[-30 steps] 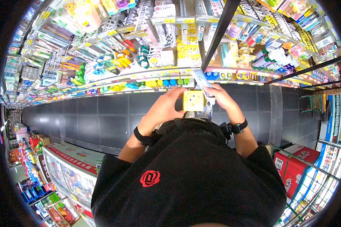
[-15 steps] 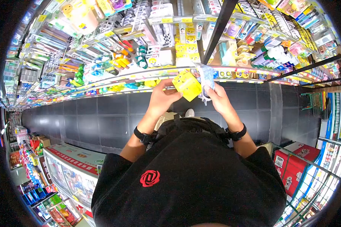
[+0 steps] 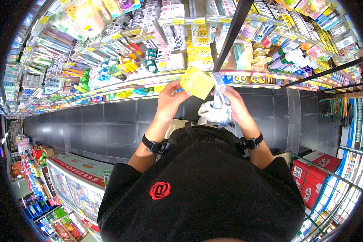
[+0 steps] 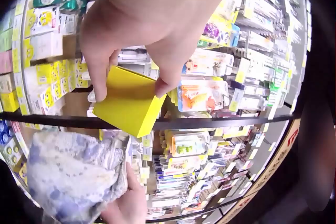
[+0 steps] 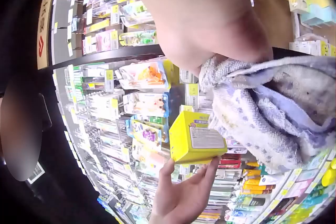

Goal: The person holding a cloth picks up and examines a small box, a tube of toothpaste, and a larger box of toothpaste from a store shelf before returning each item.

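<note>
A small yellow box (image 3: 198,83) is pinched between the thumb and fingers of my left hand (image 3: 169,101), tilted in front of the shelf. In the right wrist view, the box (image 5: 195,137) shows a side with a white printed label. My right hand (image 3: 236,105) grips a rumpled white cloth with a blue pattern (image 3: 215,111), which hangs down beside the box. The left wrist view has the cloth (image 4: 73,176) bunched over part of the right hand (image 4: 128,203). In the right wrist view, folds of the cloth (image 5: 262,111) overlap the box's edge.
Long store shelves (image 3: 149,76) packed with small goods run across the front, split by a black upright post (image 3: 232,36). More yellow boxes (image 3: 199,51) stand on the shelf. Behind are a glass-fronted cabinet (image 3: 74,173) at left and red cartons (image 3: 310,177) at right. Dark tiles (image 3: 121,113) cover the floor.
My left hand has lifted the yellow box from near the waist up toward the shelf and tilted it. The cloth in my right hand has shifted and now hangs lower, more spread out.
</note>
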